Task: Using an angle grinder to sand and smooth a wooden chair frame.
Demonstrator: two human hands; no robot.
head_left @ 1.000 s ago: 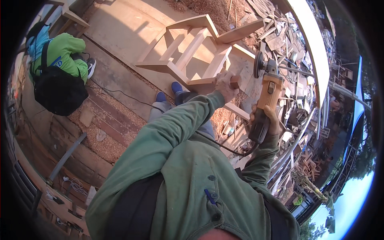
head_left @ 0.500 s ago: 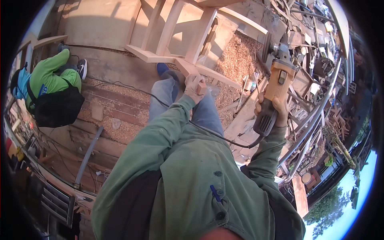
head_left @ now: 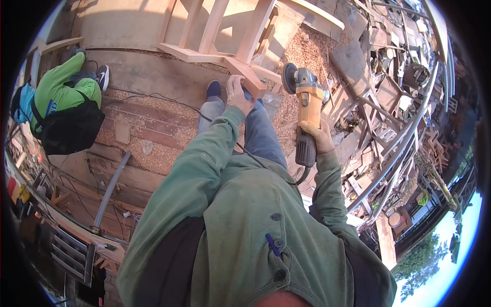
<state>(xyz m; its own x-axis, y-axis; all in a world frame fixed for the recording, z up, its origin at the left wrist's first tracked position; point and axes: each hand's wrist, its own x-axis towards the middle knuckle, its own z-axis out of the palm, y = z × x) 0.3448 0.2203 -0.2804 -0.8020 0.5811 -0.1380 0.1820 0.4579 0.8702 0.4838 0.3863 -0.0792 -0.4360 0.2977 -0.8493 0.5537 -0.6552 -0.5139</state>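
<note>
My right hand point(head_left: 321, 136) is wrapped round the body of a yellow and dark grey angle grinder point(head_left: 309, 105). A round disc point(head_left: 289, 78) on the grinder's head faces the wood on its left, with a gap between them. My left hand point(head_left: 239, 95) grips the near end of a wooden leg point(head_left: 246, 74), its fingers partly hidden against the wood. That leg belongs to a pale wooden furniture frame point(head_left: 214, 25) with several slats, lying in front of me. From the grinder's lower end a dark cord point(head_left: 305, 175) runs toward my body.
Wood shavings point(head_left: 307, 51) cover parts of the floor boards point(head_left: 148, 74). To the left crouches a person in a green top point(head_left: 66, 92), with a black bag. Scrap wood point(head_left: 365, 110) and debris lie at right beside a long grey pipe point(head_left: 391, 158). Another pipe point(head_left: 112, 189) lies left.
The grinder has moved left, closer to the wooden leg, and its disc has turned more into view. My left hand has shifted slightly left along the leg's end.
</note>
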